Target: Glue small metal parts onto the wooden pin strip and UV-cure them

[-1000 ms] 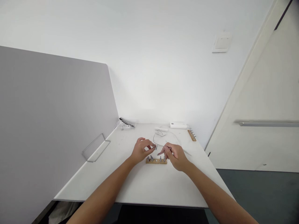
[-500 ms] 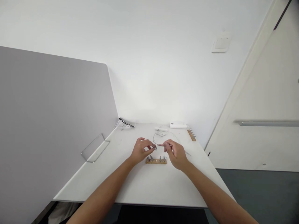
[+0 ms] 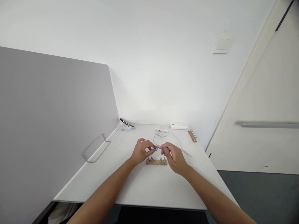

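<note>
My left hand [image 3: 143,151] pinches a small metal piece [image 3: 154,147] between thumb and fingers, above the white table [image 3: 135,189]. My right hand [image 3: 172,155] is closed round a thin tool, most of it hidden by the fingers; its tip meets the metal piece. Just below and between the hands lies a wooden strip [image 3: 156,162] with several grey metal pieces standing in it, in a group at each end. What exactly the metal piece is cannot be made out.
A second wooden strip [image 3: 192,136] with metal pieces lies at the back right, by a white box [image 3: 178,126]. A white cable [image 3: 160,134] curls behind my hands. A black and white object [image 3: 127,123] lies back left. A grey panel [image 3: 58,124] borders the left; a wire handle [image 3: 95,148] sticks out.
My right hand has moved slightly down and left, bringing the tool closer to the metal piece. My left hand keeps its pinch. The whole view has shifted a little.
</note>
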The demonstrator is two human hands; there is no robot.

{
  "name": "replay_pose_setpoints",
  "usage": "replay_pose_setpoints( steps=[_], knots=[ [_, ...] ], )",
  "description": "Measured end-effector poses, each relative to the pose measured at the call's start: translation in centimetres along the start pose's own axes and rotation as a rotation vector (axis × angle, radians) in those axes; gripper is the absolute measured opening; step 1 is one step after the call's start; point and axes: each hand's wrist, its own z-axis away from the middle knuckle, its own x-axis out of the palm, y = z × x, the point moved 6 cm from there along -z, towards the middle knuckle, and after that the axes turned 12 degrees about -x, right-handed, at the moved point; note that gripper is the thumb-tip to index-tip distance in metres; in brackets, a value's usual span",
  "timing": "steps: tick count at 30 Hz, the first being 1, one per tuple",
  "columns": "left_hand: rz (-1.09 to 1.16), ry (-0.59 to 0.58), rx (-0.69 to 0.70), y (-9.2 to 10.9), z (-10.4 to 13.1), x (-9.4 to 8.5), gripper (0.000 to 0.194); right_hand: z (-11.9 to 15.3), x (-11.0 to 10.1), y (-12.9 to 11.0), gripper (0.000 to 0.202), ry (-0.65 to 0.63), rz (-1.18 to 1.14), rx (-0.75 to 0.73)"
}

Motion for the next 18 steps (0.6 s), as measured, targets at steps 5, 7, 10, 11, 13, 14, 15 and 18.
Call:
replay_pose_setpoints(
  steps=[5, 7, 10, 11, 13, 14, 15, 18],
  knots=[
    [0.014, -0.005, -0.013, -0.1, 0.0, 0.1, 0.004, -0.2, -1.3, 0.7, 0.032, 0.052, 0.135, 0.027],
    [0.017, -0.011, -0.020, -0.2, 0.0, 0.2, 0.003, -0.2, -1.4, 0.5, 0.035, 0.010, 0.151, 0.019],
    [0.020, -0.021, -0.024, -0.2, 0.1, 0.3, 0.002, -0.2, -0.7, -0.1, 0.037, -0.105, 0.043, 0.004],
    [0.019, -0.022, -0.024, -0.3, 0.1, 0.3, 0.001, -0.1, -0.3, -0.3, 0.037, -0.138, -0.007, 0.005],
    [0.016, -0.021, -0.023, -0.3, 0.1, 0.3, 0.001, 0.0, 0.3, -0.6, 0.038, -0.169, -0.073, 0.015],
    [0.015, -0.020, -0.021, -0.3, 0.1, 0.3, 0.001, 0.1, 0.5, -0.7, 0.037, -0.163, -0.085, 0.018],
    [0.014, -0.019, -0.018, -0.3, 0.1, 0.3, 0.001, 0.1, 0.7, -0.7, 0.037, -0.145, -0.087, 0.021],
    [0.009, -0.016, -0.010, -0.3, 0.1, 0.2, 0.002, 0.2, 0.7, -0.3, 0.034, -0.061, -0.076, 0.025]
  ],
)
